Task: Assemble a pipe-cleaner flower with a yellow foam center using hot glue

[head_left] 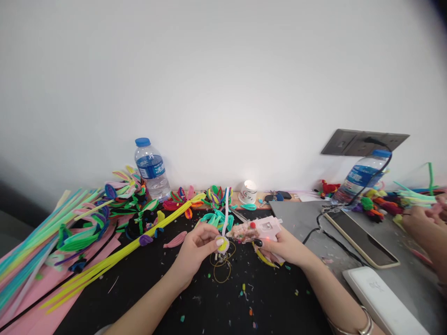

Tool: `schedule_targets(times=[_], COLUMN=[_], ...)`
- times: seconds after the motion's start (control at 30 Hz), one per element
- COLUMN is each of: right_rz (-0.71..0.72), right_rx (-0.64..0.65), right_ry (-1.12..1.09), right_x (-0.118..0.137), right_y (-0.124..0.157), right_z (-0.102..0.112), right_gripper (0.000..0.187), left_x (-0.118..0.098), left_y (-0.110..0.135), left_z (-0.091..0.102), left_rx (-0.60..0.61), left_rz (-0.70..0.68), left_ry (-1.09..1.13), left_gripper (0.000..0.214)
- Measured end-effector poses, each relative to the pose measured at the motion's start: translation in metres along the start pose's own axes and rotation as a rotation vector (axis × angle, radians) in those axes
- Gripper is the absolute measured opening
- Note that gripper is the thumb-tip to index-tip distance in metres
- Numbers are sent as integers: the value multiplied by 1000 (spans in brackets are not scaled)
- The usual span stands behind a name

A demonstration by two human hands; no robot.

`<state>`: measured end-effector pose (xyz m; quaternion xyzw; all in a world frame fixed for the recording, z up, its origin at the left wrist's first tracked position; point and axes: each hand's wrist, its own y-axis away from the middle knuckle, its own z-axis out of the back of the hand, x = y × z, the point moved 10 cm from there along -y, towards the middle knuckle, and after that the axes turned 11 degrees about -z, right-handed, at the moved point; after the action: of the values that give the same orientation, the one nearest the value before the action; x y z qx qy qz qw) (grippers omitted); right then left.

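Observation:
My left hand (199, 249) pinches a small yellow-and-white fuzzy disc (222, 244) between thumb and fingertips. A white pipe cleaner (226, 211) rises from behind it. My right hand (284, 246) is wrapped round a pink hot glue gun (260, 230), its tip, crusted with residue, pointing left at the disc. A red light glows on its side; whether the tip touches the disc cannot be told. Thin gold wire loops (222, 272) lie below the disc. Teal pipe-cleaner loops (216, 218) lie just behind my hands, and a yellow looped piece (264, 258) is under my right hand.
Yellow pipe cleaners (139, 244) and a multicoloured bundle (38, 251) lie left. Water bottles (152, 172) stand by the wall, near a white paper cup (248, 190). Right are a laptop (296, 216), phone (361, 237), black cable (344, 249), white case (380, 298) and another person's hand (424, 221).

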<state>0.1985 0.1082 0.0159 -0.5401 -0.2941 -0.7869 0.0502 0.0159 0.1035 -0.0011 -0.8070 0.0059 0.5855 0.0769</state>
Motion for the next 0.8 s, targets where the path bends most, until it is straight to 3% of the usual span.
schedule_targets(times=[0.4, 0.63, 0.8], right_rz=[-20, -10, -16], right_rx=[-14, 28, 34], right_ry=[6, 15, 14], right_x=[-2, -1, -1], right_y=[-1, 0, 1], right_z=[2, -1, -3], right_gripper=[42, 54, 51], left_x=[-4, -4, -4], left_y=[1, 0, 0], left_z=[2, 5, 7], left_rx=[-23, -53, -89], left_rz=[-1, 8, 19], left_ry=[35, 51, 66], left_gripper=[25, 25, 25])
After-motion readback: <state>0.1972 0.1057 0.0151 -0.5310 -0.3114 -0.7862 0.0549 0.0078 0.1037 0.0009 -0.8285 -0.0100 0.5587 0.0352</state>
